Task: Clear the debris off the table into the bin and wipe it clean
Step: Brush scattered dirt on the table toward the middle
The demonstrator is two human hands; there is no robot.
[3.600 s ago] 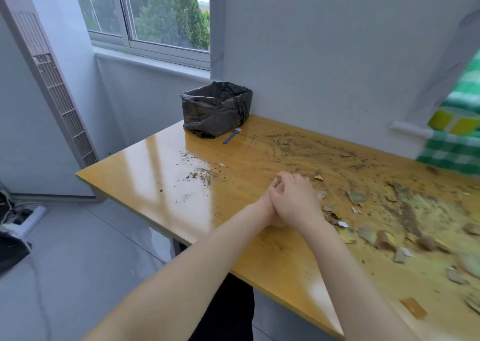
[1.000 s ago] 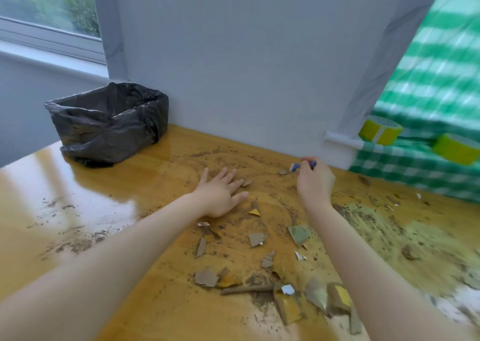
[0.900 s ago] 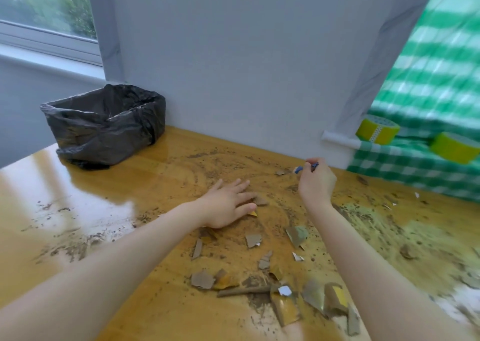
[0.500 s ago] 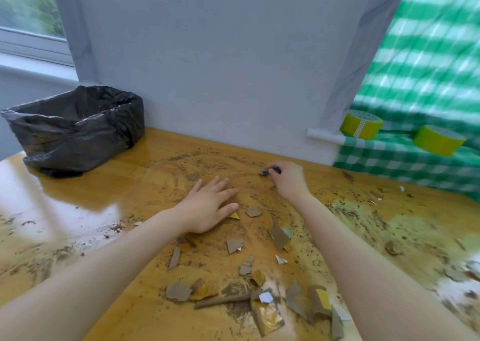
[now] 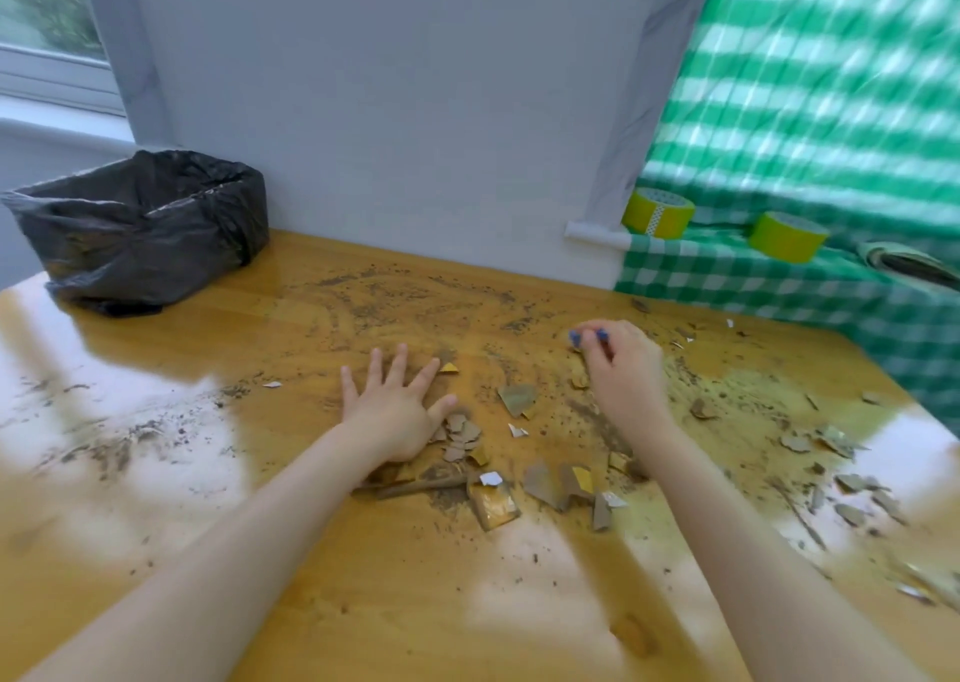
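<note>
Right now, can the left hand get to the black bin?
Probably yes. The left hand lies flat and holds nothing, and only crumb-dusted table lies between it and the bin.

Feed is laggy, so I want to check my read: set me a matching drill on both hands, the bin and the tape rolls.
1 left hand
2 right hand
3 bin
4 tape rolls

A on the green checked cloth
B pinching a small blue item
C far-left corner of the table
D flat on the table, fingers spread

Pairs: 1-D, 2-B, 3-C, 4-A
</note>
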